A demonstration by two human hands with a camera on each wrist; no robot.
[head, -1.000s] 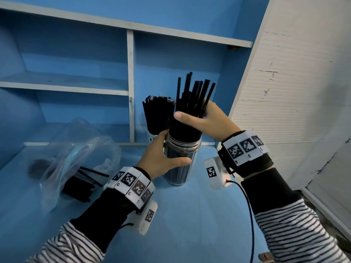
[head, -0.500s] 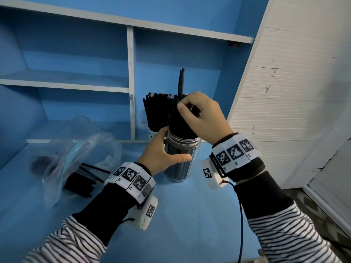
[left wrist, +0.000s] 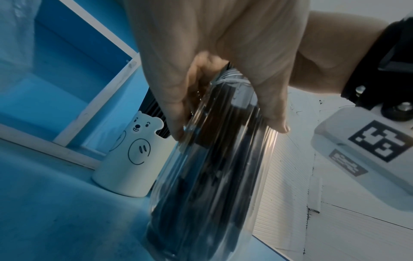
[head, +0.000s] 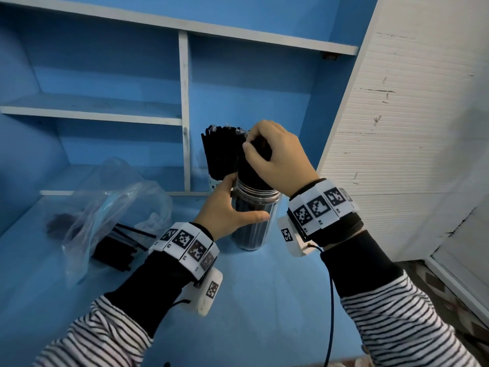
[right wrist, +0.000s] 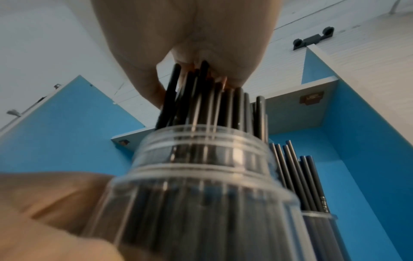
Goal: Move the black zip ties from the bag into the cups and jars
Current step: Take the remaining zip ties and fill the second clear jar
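Note:
A clear plastic jar (head: 254, 223) (left wrist: 212, 176) (right wrist: 201, 194) packed with black zip ties (head: 251, 170) (right wrist: 201, 109) stands upright on the blue tabletop. My left hand (head: 227, 210) (left wrist: 223, 79) grips the jar's side just under its threaded neck. My right hand (head: 275, 154) (right wrist: 190, 58) sits on top of the ties, its fingers curled over their upper ends. Behind the jar stands a white bear cup (head: 214, 184) (left wrist: 132, 159) full of more ties (head: 219, 152). At the left lies a clear plastic bag (head: 111, 207) with a black bundle of ties (head: 113, 251) inside.
Blue shelving with white edges (head: 184, 109) rises behind the cup. A white ribbed panel (head: 397, 128) stands close on the right. Bare blue tabletop (head: 264, 300) lies in front of the jar.
My right hand has come down onto the ties, and the ends that stuck up high above the jar have sunk level with the rest. My left hand stays on the jar.

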